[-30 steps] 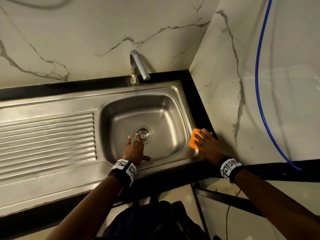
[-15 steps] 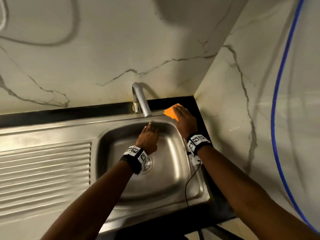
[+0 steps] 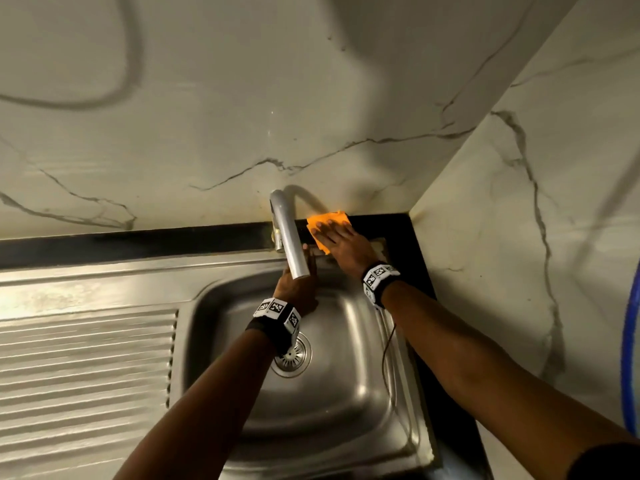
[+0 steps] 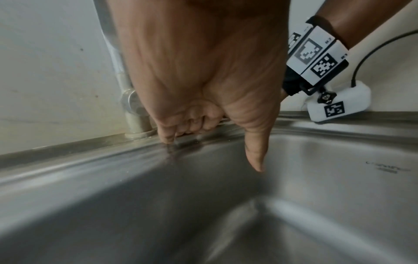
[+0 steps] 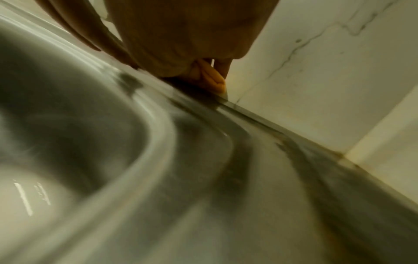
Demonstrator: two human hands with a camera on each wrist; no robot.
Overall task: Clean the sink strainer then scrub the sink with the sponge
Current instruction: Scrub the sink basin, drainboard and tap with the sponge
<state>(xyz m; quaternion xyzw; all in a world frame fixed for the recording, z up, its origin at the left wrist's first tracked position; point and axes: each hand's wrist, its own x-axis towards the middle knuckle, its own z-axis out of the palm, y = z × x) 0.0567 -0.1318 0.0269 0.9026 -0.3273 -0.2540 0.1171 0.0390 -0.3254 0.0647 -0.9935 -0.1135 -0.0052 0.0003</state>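
The steel sink [image 3: 346,393] fills the lower head view; its round strainer [image 3: 294,358] lies on the basin floor, partly hidden by my left wrist band. My right hand [image 3: 341,245] lies flat, fingers straight, pressing the orange sponge [image 3: 327,223] on the sink's back right rim, just right of the faucet [image 3: 287,233]. The right wrist view shows the sponge [image 5: 217,80] bunched under my fingers. My left hand [image 3: 294,285] is under the spout. In the left wrist view its fingertips [image 4: 166,139] rest on the back rim and the thumb [image 4: 255,157] points down into the basin [image 4: 226,214]. It holds nothing.
A ribbed drainboard [image 3: 86,358] stretches left of the basin. A black counter strip [image 3: 138,244] runs behind it, and marble walls [image 3: 519,202] close the back and right sides. A blue hose [image 3: 628,358] hangs at far right. A thin cable [image 3: 388,351] trails from my right wrist.
My right hand carried the sponge from the front right rim to the back rim, then left toward the faucet. My left hand left the strainer and moved to the back rim.
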